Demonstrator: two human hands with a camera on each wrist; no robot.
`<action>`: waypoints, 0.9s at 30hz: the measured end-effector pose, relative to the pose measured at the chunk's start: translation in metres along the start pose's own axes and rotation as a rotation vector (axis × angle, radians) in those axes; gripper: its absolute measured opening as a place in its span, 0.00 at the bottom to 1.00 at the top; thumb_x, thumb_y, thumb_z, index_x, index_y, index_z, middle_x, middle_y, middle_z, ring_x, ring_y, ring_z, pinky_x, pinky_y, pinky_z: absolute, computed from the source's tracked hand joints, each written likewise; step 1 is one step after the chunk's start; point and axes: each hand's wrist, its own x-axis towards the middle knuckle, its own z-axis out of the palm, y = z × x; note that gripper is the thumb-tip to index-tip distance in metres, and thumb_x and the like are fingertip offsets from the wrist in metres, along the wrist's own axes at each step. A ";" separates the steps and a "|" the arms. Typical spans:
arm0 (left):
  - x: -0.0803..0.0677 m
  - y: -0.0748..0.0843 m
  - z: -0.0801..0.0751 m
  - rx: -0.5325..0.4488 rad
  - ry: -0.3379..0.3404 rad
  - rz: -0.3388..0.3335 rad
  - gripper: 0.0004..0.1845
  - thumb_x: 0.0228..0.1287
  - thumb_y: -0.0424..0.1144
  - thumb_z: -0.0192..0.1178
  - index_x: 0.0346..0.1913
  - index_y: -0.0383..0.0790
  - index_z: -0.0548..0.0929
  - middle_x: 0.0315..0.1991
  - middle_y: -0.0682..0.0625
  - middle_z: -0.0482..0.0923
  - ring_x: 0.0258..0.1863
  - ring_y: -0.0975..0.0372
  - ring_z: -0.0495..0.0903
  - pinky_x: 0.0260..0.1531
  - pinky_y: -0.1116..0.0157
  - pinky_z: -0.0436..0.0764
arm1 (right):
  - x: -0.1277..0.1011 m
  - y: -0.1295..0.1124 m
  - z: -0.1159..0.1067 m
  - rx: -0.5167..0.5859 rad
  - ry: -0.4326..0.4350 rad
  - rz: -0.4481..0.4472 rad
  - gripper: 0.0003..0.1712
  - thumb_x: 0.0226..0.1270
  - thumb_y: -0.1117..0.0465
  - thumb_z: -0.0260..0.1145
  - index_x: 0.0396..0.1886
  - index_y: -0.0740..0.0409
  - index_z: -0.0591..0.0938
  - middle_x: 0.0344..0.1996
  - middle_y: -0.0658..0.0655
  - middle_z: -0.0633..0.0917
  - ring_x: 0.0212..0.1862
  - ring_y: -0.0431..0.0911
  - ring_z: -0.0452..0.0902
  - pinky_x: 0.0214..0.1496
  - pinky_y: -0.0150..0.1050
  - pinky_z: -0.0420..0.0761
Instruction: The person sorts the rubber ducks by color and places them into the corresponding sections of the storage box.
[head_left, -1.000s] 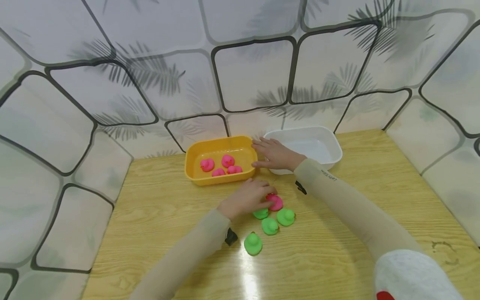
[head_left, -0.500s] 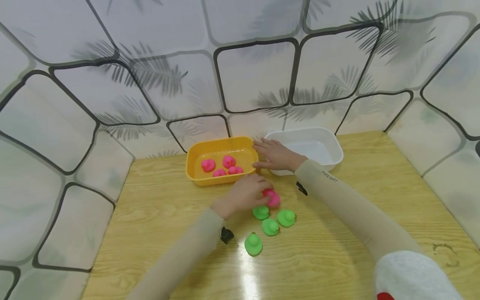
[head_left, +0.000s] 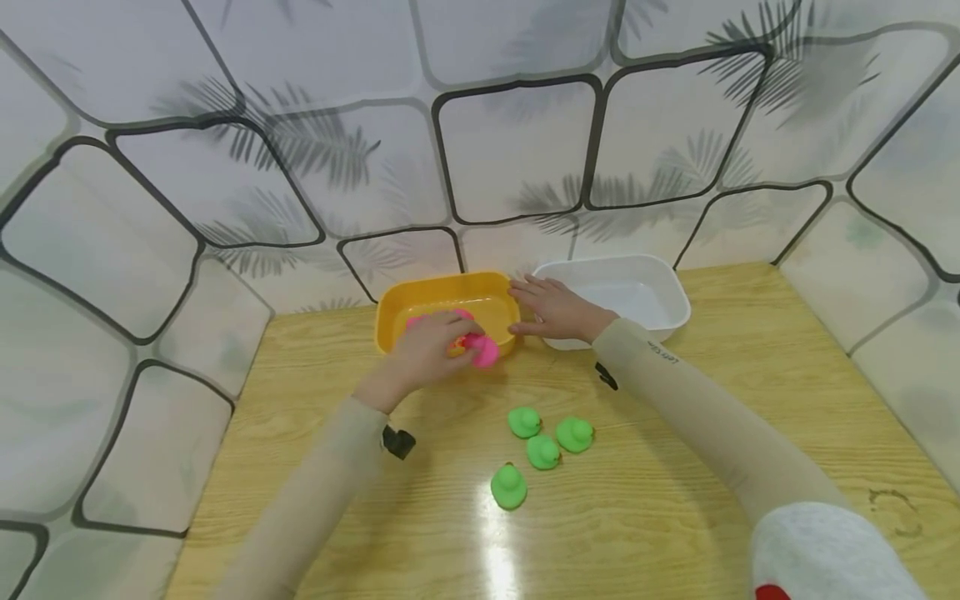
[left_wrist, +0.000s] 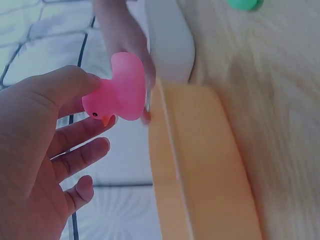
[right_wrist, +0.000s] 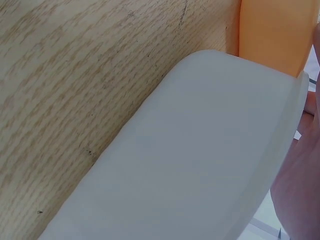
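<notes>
A small pink duck [left_wrist: 121, 88] is pinched between the thumb and fingertips of the left hand [head_left: 431, 346] and is held above the near edge of the yellow tub [head_left: 491, 296], in which other pink ducks are partly hidden behind the hand. In the left wrist view the duck is seen clear of the tub's wall, its beak turned toward the palm, while the remaining fingers are left loosely spread. The right hand [head_left: 551, 308] is laid flat, fingers straight, on the rim where the yellow tub and the white tub [head_left: 660, 287] meet; nothing is gripped by it.

The duck is judged to be very light, hollow and somewhat soft, with a smooth, rounded skin that may be a little slippery. It is unlikely to be damaged by a drop, but it could be squeezed out of a tight pinch. A gentle hold across the widest part of the body is judged best, as is seen here, rather than by the head or beak.

Four green ducks [head_left: 543, 451] are left standing close together on the wooden table [head_left: 750, 350], well apart from both tubs
</notes>
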 end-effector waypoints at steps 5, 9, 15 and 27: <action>-0.012 -0.029 -0.014 -0.036 0.016 -0.108 0.15 0.70 0.39 0.68 0.54 0.35 0.87 0.47 0.43 0.86 0.46 0.48 0.82 0.51 0.50 0.80 | -0.002 -0.001 -0.001 0.009 0.004 -0.007 0.47 0.78 0.39 0.60 0.81 0.67 0.61 0.82 0.66 0.57 0.83 0.64 0.44 0.81 0.62 0.46; -0.023 -0.050 -0.018 -0.050 0.013 -0.199 0.15 0.71 0.39 0.66 0.54 0.33 0.87 0.49 0.41 0.85 0.48 0.46 0.81 0.53 0.49 0.80 | -0.002 -0.001 0.000 0.009 -0.001 0.001 0.47 0.78 0.39 0.60 0.81 0.66 0.60 0.82 0.65 0.57 0.83 0.64 0.43 0.81 0.62 0.45; -0.037 -0.074 -0.013 -0.024 0.043 -0.245 0.14 0.71 0.38 0.66 0.53 0.33 0.87 0.47 0.40 0.86 0.46 0.46 0.81 0.53 0.47 0.79 | -0.002 0.000 0.002 -0.006 -0.008 0.010 0.47 0.79 0.39 0.59 0.82 0.65 0.59 0.82 0.64 0.56 0.83 0.63 0.43 0.82 0.61 0.45; -0.048 -0.089 -0.008 -0.022 0.026 -0.317 0.16 0.72 0.38 0.65 0.57 0.33 0.86 0.50 0.39 0.85 0.53 0.43 0.79 0.60 0.41 0.73 | 0.000 0.002 0.000 -0.010 -0.023 0.007 0.47 0.79 0.38 0.57 0.83 0.64 0.58 0.83 0.63 0.54 0.83 0.63 0.42 0.82 0.61 0.43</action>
